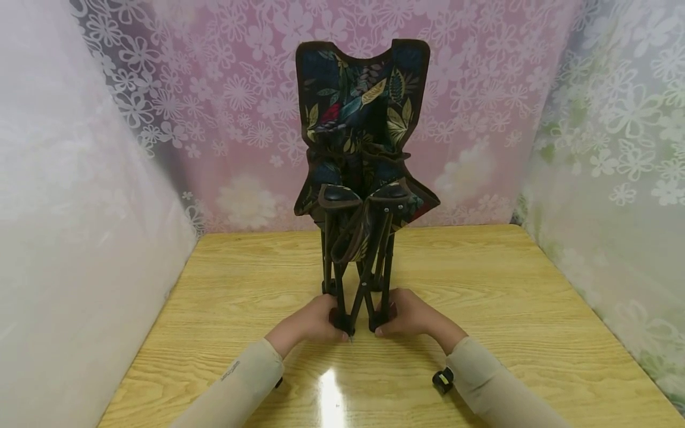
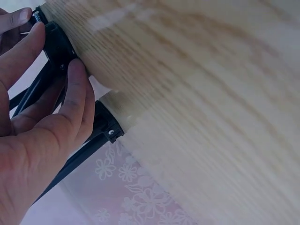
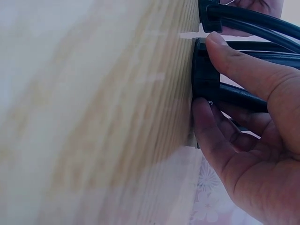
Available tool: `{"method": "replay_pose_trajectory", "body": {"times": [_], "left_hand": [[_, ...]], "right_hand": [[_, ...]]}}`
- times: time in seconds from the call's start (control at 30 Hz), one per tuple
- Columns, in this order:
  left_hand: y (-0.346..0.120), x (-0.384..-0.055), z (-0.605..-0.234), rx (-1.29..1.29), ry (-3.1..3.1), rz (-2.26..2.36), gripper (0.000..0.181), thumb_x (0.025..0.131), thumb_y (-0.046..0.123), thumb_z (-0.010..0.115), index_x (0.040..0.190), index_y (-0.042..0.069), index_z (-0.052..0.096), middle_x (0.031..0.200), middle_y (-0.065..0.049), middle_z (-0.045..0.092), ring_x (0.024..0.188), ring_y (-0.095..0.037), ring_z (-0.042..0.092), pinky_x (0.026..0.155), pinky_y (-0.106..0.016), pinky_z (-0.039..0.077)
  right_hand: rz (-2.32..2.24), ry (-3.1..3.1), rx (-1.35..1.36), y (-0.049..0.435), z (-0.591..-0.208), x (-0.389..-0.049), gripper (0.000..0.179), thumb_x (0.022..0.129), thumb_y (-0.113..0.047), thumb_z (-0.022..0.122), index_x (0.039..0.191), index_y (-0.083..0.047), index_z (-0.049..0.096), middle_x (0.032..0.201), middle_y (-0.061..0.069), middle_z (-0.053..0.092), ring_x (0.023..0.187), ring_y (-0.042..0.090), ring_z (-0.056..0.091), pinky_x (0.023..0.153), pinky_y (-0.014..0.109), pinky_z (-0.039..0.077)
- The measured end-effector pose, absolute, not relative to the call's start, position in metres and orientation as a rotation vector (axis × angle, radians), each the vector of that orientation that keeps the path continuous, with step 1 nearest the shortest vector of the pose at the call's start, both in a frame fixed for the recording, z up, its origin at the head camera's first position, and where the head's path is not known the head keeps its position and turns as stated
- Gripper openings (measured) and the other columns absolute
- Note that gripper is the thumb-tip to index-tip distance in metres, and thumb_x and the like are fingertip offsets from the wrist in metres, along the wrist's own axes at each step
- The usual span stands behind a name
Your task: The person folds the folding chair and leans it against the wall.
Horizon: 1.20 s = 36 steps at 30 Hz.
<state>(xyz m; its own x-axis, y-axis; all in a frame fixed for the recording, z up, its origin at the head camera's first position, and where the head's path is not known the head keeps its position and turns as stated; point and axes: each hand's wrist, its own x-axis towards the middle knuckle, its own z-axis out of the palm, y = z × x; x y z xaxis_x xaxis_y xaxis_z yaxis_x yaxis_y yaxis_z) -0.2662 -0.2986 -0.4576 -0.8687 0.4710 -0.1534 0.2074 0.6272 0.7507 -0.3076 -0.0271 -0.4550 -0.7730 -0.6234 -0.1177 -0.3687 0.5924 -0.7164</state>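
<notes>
A partly folded camping chair (image 1: 369, 95) stands upright on the table, its dark fabric printed with leaves and its black legs drawn close together. My left hand (image 1: 316, 321) holds the near left foot of the chair, and my right hand (image 1: 409, 315) holds the near right one. Up close in the left wrist view, thumb and fingers lie around a black plastic foot (image 2: 60, 47). The right wrist view has the other foot (image 3: 206, 70) pinched between thumb and fingers, right at the tabletop. Another rear foot (image 2: 110, 126) shows beyond my left hand.
The wood-grain table (image 1: 230, 273) extends around the chair and reflects a bright light near its front. Flower-patterned sheets (image 1: 235, 119) hang behind and at the right, with a pale sheet (image 1: 80, 208) at the left. A small black device (image 1: 443, 380) sits beside my right sleeve.
</notes>
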Motion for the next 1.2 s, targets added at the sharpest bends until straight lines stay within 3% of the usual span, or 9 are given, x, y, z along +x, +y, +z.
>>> {"method": "replay_pose_trajectory", "body": {"times": [0.37, 1.2], "left_hand": [[-0.301, -0.270, -0.460, 0.542, 2.515, 1.114, 0.031, 0.083, 0.017, 0.092, 0.106, 0.007, 0.074, 0.103, -0.006, 0.076, 0.095, -0.017, 0.069, 0.087, -0.039, 0.059], [-0.301, -0.297, -0.461, 0.471, 2.545, 1.098, 0.049, 0.085, 0.020, 0.091, 0.123, -0.002, 0.068, 0.118, -0.017, 0.073, 0.110, -0.030, 0.070, 0.098, -0.048, 0.059]], "right_hand": [[-0.967, 2.502, -0.758, -0.029, -0.459, -0.312, 0.038, 0.077, -0.021, 0.098, 0.103, -0.004, 0.076, 0.092, 0.005, 0.075, 0.077, 0.014, 0.064, 0.069, 0.033, 0.056], [-0.996, 2.524, -0.703, -0.034, -0.462, -0.338, 0.039, 0.078, -0.019, 0.097, 0.106, -0.002, 0.076, 0.098, 0.010, 0.076, 0.083, 0.016, 0.071, 0.076, 0.036, 0.061]]}}
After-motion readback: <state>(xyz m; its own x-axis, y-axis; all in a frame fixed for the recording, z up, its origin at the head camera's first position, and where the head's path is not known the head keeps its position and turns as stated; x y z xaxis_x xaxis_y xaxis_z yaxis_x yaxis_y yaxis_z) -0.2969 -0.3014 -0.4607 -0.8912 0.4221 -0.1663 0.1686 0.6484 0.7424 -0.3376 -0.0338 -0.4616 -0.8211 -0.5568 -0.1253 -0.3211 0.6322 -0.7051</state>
